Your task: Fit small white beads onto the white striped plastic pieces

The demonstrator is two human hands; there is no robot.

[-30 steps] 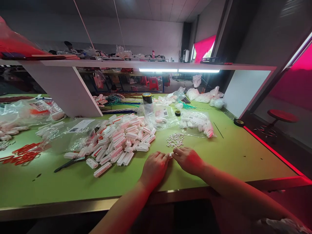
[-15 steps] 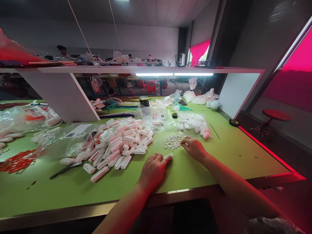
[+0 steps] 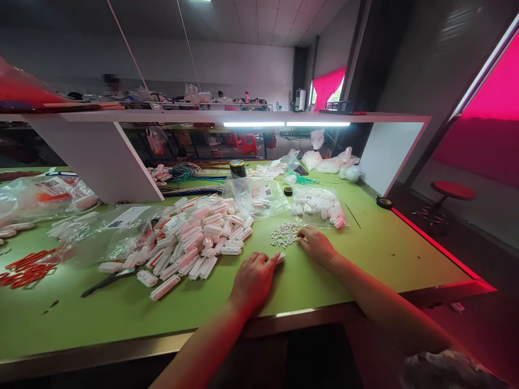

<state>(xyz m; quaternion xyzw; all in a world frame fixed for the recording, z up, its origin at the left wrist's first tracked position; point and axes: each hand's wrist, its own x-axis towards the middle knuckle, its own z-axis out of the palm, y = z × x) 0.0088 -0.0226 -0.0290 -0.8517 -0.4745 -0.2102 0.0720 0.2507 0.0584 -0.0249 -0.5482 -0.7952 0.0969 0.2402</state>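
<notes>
My left hand [image 3: 253,278] is closed around a white plastic connector housing [image 3: 280,258], whose end pokes out past the thumb and forefinger just above the table. At the right edge of a loose patch of tiny white plastic pieces [image 3: 284,234], my right hand [image 3: 315,244] has thumb and fingers drawn together in a pinch. Whatever is between those fingertips is too small to make out. Left of my hands lies a large heap of similar white housings [image 3: 203,229], some with pinkish or red parts.
Behind the small pieces are a clear bag of white parts [image 3: 320,202], another labelled bag [image 3: 257,197] and a roll of black tape [image 3: 287,191]. Scissors [image 3: 106,282] and orange-red strips [image 3: 30,268] lie to the left. A white shelf [image 3: 259,115] spans the green table [image 3: 365,259].
The housing in my left hand shows less of its length now. My right hand stays at the edge of the tiny pieces. The whole view has shifted slightly.
</notes>
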